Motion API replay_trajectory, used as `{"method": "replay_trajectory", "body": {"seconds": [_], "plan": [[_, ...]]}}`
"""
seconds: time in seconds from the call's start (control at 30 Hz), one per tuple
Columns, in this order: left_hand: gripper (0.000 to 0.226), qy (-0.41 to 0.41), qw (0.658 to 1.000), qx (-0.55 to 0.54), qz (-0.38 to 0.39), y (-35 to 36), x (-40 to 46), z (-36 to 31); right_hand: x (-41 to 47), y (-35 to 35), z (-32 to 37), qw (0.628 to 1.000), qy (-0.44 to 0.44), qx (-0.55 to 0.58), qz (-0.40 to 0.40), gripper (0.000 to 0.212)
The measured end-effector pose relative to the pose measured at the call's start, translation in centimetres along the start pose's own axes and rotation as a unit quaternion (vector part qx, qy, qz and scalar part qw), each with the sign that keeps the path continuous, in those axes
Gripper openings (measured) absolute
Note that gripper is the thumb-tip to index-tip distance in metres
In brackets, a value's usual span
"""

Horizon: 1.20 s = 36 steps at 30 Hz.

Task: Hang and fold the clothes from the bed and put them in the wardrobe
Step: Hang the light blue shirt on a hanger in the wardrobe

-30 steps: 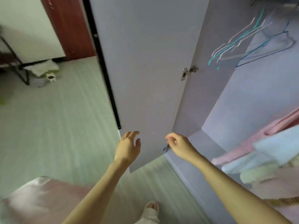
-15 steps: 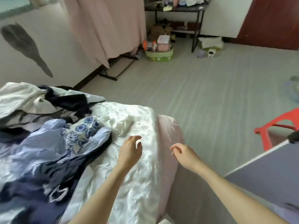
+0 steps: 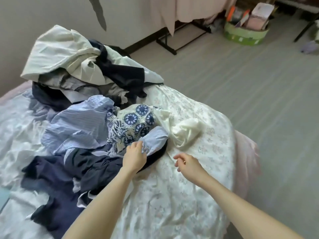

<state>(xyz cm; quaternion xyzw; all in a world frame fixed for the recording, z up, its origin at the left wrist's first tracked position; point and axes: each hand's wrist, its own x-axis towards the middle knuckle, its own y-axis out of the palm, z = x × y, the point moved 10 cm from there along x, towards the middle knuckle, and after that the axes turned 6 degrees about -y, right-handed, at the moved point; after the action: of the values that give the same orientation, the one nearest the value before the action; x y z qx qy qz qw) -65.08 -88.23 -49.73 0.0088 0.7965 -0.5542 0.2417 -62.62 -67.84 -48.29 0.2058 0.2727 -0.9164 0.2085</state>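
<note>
Near the bed's (image 3: 198, 169) right edge, over the floral sheet, we see both hands reaching out. Left hand (image 3: 135, 156): fingers curled onto the edge of a pale blue striped shirt (image 3: 81, 128), seemingly pinching the cloth at its cuff end; the fingertips are partly hidden, so we cannot be sure how firm the hold is. Right hand (image 3: 189, 163): hovering just above the sheet, fingers loosely curled, holding nothing, a ring on one finger.

Just beyond the left hand lies a blue-and-white patterned scarf (image 3: 136, 121) with fringe, resting on the shirt. Under the left wrist and running toward the near left corner, a navy garment (image 3: 60, 178), crumpled. Right of the scarf, touching it, a cream cloth (image 3: 184, 130) bunched on the sheet. Toward the far left corner, against the wall, a heap (image 3: 82, 66) of cream, grey and dark clothes, piled loosely.

Off the bed: grey striped floor (image 3: 250, 87), a green basket (image 3: 245, 35) with boxes at the far right, pink cloth (image 3: 189, 7) hanging over a black frame. Wardrobe not in view.
</note>
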Motion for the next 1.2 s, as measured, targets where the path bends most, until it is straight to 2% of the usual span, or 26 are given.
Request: {"method": "replay_trajectory", "body": {"seconds": [0.13, 0.17, 0.27, 0.33, 0.4, 0.47, 0.53, 0.6, 0.67, 0.77, 0.83, 0.9, 0.97, 1.0, 1.1, 1.2], "plan": [[0.079, -0.028, 0.997, 0.070, 0.035, 3.5, 4.9, 1.0, 3.0, 1.3, -2.4, 1.000, 0.030, 0.003, 0.003, 0.025], [0.075, -0.043, 0.996, 0.074, 0.035, 4.1, 5.5, 1.2, 3.4, 1.3, -2.9, 0.999, 0.037, 0.005, 0.002, 0.024], [0.031, -0.058, 0.997, 0.004, -0.041, 3.0, 5.3, 0.9, 4.1, 1.1, -3.8, 0.997, 0.067, 0.039, -0.007, 0.026], [0.024, -0.013, 0.992, -0.102, -0.070, 2.2, 3.3, 0.3, 4.3, 0.6, -3.9, 0.988, 0.094, 0.119, -0.032, 0.025], [0.027, 0.068, 0.982, -0.161, -0.076, 0.8, 0.2, -0.8, 4.2, 1.1, -3.1, 0.964, 0.116, 0.237, -0.028, 0.024], [0.025, 0.153, 0.970, -0.171, -0.077, -0.7, -3.2, -2.4, 3.7, 2.6, -1.3, 0.925, 0.130, 0.358, 0.012, 0.025], [0.025, 0.211, 0.961, -0.157, -0.085, -1.8, -6.4, -4.0, 3.0, 3.4, 0.4, 0.902, 0.137, 0.409, 0.025, 0.025], [0.028, 0.217, 0.957, -0.162, -0.106, -2.4, -8.3, -4.9, 2.5, 2.6, 1.2, 0.912, 0.140, 0.386, -0.007, 0.026], [0.029, 0.188, 0.957, -0.185, -0.117, -2.6, -10.3, -5.2, 1.0, 0.9, 1.5, 0.917, 0.127, 0.375, -0.051, 0.025], [0.029, 0.169, 0.954, -0.213, -0.126, -2.7, -13.5, -6.1, -2.6, -1.5, 2.5, 0.917, 0.056, 0.391, -0.055, 0.022], [0.026, 0.183, 0.952, -0.211, -0.125, -2.8, -14.7, -7.2, -4.9, -2.9, 3.2, 0.942, 0.008, 0.332, -0.051, 0.019], [0.022, 0.205, 0.949, -0.197, -0.138, -3.7, -16.5, -9.0, -7.3, -5.3, 3.5, 0.974, -0.035, 0.216, -0.063, 0.019], [0.019, 0.217, 0.944, -0.200, -0.150, -4.4, -17.9, -10.1, -9.2, -6.9, 3.4, 0.986, -0.054, 0.139, -0.070, 0.020], [0.017, 0.234, 0.936, -0.209, -0.157, -4.8, -19.0, -11.0, -10.3, -8.0, 3.2, 0.986, -0.061, 0.136, -0.080, 0.021], [0.015, 0.283, 0.913, -0.246, -0.162, -5.2, -21.7, -13.5, -13.4, -10.8, 2.0, 0.967, -0.068, 0.214, -0.118, 0.025], [0.025, 0.297, 0.905, -0.276, -0.128, -4.7, -23.8, -16.2, -16.4, -13.4, 0.9, 0.917, -0.071, 0.377, -0.110, 0.031]]}}
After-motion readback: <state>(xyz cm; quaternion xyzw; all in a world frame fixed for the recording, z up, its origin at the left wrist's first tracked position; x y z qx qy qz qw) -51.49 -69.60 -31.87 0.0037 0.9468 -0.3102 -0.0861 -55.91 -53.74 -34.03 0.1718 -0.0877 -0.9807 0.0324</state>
